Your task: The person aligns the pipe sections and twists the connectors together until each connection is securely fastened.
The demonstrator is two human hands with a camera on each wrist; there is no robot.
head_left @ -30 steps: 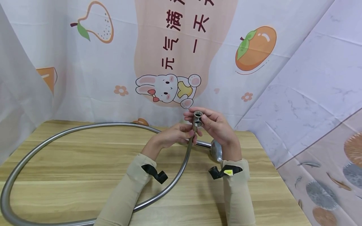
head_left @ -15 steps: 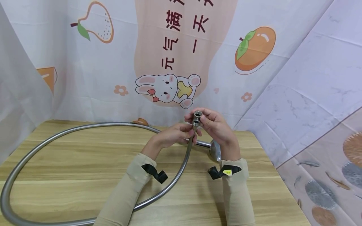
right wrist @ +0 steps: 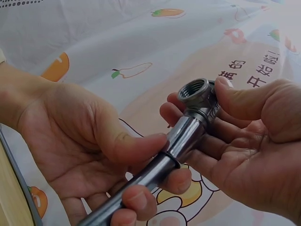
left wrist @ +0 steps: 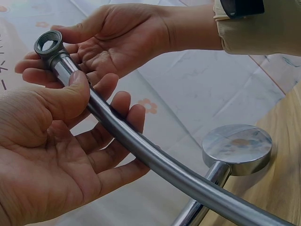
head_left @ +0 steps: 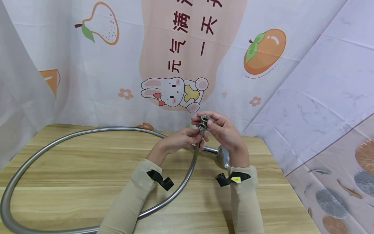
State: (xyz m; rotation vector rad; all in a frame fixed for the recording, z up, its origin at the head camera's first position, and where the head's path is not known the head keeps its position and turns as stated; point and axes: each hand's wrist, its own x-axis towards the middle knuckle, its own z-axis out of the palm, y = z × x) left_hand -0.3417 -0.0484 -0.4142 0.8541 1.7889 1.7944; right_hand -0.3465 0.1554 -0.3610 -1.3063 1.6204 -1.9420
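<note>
A threaded metal pipe fitting (head_left: 205, 123) sits at the end of a long grey metal shower hose (head_left: 190, 172). Thumb and fingers of my right hand (head_left: 227, 131) pinch this fitting, its ring-shaped opening facing up in the right wrist view. Just below, my left hand (head_left: 178, 141) holds the shiny collar of the hose between thumb and fingers, with the other fingers lying along the underside. In the right wrist view, the collar (right wrist: 185, 133) meets the threaded fitting (right wrist: 207, 106). Both hands are raised over the table's far side.
A chrome shower head (left wrist: 237, 146) with its handle (left wrist: 217, 175) lies on the wooden table (head_left: 87, 175), behind the right wrist in the head view. The rest of the hose makes a wide loop at left. A printed curtain (head_left: 117, 65) hangs behind the table.
The fitting has turned slightly in my right fingers, its lower opening swinging to the left. My left hand stays in place on the hose collar.
</note>
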